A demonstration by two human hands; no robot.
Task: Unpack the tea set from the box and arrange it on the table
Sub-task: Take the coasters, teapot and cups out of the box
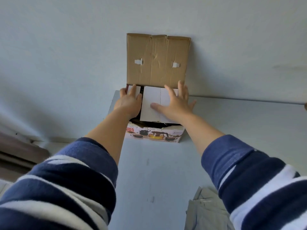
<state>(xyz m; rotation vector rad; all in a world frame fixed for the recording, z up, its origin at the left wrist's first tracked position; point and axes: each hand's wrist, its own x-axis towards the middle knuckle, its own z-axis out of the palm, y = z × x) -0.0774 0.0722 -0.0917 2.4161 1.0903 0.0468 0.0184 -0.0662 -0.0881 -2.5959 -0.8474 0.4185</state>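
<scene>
Striped sleeves reached to the tea-set box (154,134) at the desk (240,120) far edge, lid flap (156,60) up. Left hand (130,102) gripped a white insert; right hand (177,103) lay flat, fingers spread, on the white card divider (151,98). No tea pieces out yet; unpacking barely begun.

Sleeves (69,188) pushed up — navy, white-striped knit.

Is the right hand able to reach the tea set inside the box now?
Probably not yet: the white insert covers the box opening, and the right hand lies flat on it.
</scene>
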